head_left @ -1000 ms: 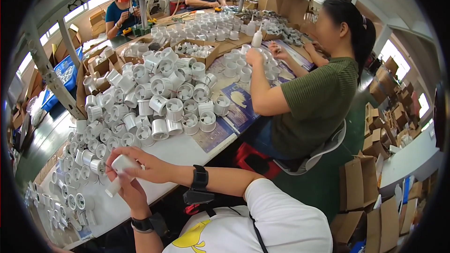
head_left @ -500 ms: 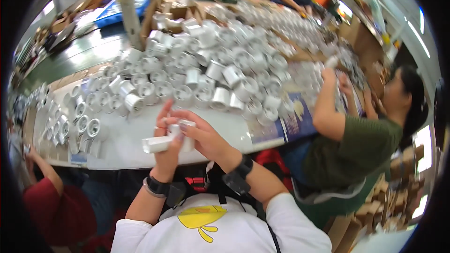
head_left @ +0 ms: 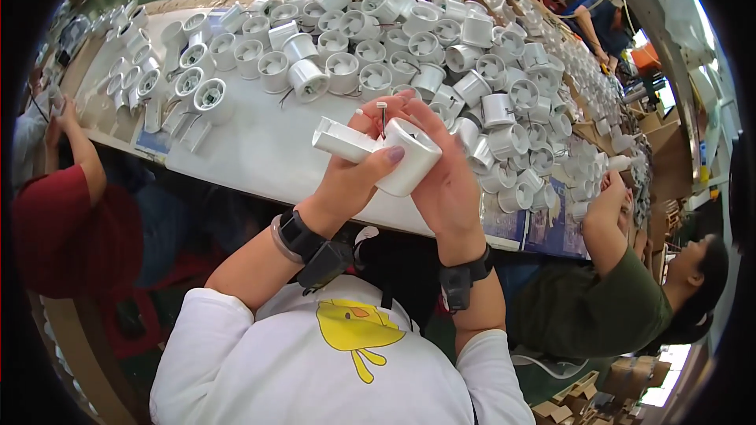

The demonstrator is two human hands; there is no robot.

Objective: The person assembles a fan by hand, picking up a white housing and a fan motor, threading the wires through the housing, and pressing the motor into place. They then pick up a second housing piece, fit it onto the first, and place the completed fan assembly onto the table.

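Both my hands hold one white plastic fan housing (head_left: 411,160), a short round cylinder with a squared, hollow handle sticking out to the left. My left hand (head_left: 346,185) grips it where the handle meets the cylinder, thumb pressed on the cylinder's side. Around the cylinder's right side curl the fingers of my right hand (head_left: 450,189). A thin dark wire with a small white connector (head_left: 382,105) rises beside the cylinder. The housing is held above the near edge of the white table (head_left: 260,157).
Many similar white housings (head_left: 370,51) are heaped beyond my hands and to the right. Several with handles (head_left: 211,94) stand at the left. A person in a green shirt (head_left: 606,311) works at my right, another in a red shirt (head_left: 75,224) at my left.
My view has swung, so the heap lies further right. My hands have turned the housing, and its cylinder and wire now show clearly between them.
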